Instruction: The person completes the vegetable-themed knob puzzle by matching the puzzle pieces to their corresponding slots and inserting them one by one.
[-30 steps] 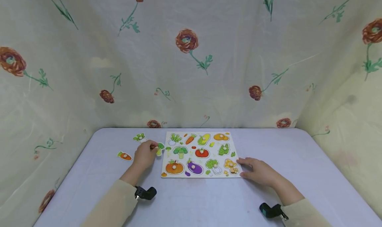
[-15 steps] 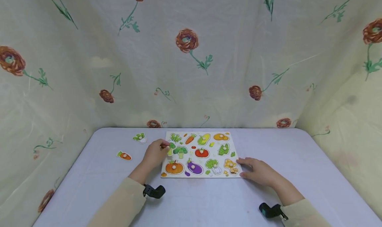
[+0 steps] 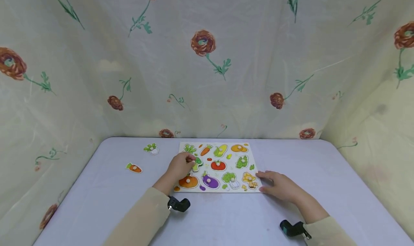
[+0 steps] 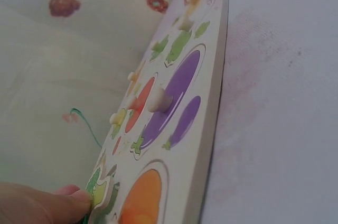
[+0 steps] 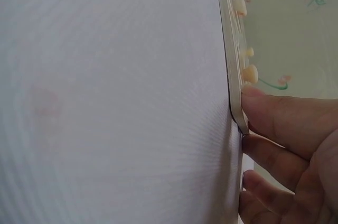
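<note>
My left hand (image 3: 179, 167) pinches a broccoli puzzle piece (image 3: 196, 165) over the left part of the vegetable peg board (image 3: 237, 188). In the left wrist view, the thumb and a fingertip meet at the green edge of that broccoli piece (image 4: 100, 189), which lies on or just over the board's face; contact with its recess is hidden. My right hand (image 3: 280, 185) rests at the board's right edge, thumb at the near corner and fingers a little farther back. Seen from the right wrist, the thumb (image 5: 288, 118) touches the board's edge (image 5: 231, 65).
Left of the board lie a carrot piece (image 3: 134, 168) and a white radish piece with green leaves (image 3: 151, 149). Knobbed pieces stand up from the board, among them an eggplant (image 3: 210, 181) and a tomato (image 3: 218, 165). A floral curtain (image 3: 245, 95) hangs behind the white table (image 3: 226, 221).
My left hand has carried the broccoli piece rightward, from beside the board's left edge to over the broccoli picture. The right hand has stayed at the board's right edge.
</note>
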### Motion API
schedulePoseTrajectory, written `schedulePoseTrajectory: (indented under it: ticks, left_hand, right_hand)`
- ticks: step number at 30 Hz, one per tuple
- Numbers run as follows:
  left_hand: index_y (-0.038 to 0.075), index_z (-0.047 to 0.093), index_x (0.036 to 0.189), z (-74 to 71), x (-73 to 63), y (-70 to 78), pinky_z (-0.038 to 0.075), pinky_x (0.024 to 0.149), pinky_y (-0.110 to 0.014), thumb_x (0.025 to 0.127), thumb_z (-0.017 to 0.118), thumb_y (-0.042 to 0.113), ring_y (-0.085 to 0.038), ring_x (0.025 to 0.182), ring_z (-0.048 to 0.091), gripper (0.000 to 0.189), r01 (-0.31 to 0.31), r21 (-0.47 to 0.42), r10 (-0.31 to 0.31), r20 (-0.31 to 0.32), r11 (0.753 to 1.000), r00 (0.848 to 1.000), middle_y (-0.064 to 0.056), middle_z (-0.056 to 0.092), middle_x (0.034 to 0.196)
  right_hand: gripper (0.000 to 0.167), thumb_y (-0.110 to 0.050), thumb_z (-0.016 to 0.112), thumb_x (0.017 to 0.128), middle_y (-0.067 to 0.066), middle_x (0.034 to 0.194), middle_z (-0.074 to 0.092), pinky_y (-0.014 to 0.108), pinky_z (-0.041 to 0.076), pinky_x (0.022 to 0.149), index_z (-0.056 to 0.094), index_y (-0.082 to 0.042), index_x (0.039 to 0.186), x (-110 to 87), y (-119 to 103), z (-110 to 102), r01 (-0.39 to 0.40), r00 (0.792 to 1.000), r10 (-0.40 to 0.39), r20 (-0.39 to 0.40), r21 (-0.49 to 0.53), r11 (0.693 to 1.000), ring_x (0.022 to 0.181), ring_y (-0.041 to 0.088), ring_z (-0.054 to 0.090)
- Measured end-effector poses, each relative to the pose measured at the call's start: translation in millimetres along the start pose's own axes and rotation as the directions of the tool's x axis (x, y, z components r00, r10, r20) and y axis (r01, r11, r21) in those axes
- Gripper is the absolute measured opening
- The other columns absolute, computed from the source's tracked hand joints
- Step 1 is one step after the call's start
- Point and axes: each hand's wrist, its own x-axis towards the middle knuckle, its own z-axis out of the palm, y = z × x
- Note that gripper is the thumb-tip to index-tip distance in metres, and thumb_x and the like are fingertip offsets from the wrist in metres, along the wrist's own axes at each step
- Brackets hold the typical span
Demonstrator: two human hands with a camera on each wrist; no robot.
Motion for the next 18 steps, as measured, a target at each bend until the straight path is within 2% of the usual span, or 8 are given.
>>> schedulePoseTrajectory:
  ticks: [11, 18]
  left_hand:
    - [0.015, 0.069, 0.101, 8.5, 4.5, -6.0, 0.048, 0.078, -0.034, 0.097, 0.068, 0.018, -0.019, 0.083, 0.055, 0.005, 0.036, 0.037, -0.036, -0.027, 0.999, 0.999, 0.001, 0.064, 0.093]
    - [0.016, 0.070, 0.103, 10.9, 6.4, -5.8, 0.045, 0.087, -0.039, 0.097, 0.068, 0.020, -0.019, 0.086, 0.055, 0.007, 0.028, 0.063, -0.026, -0.029, 0.998, 0.999, 0.002, 0.065, 0.096]
  right_hand:
    - [0.060, -0.031, 0.077, 0.088, 0.028, 0.151, 0.041, 0.067, 0.028, 0.110, 0.058, -0.012, 0.142, 0.7, -0.9, -0.8, 0.007, 1.000, -0.007, 0.001, 0.013, 1.000, 0.140, 0.051, 0.032]
    - [0.060, -0.030, 0.077, 0.088, 0.029, 0.150, 0.041, 0.067, 0.028, 0.109, 0.058, -0.012, 0.141, 0.0, -1.3, 0.5, 0.005, 1.000, -0.005, -0.003, 0.011, 1.000, 0.140, 0.052, 0.032]
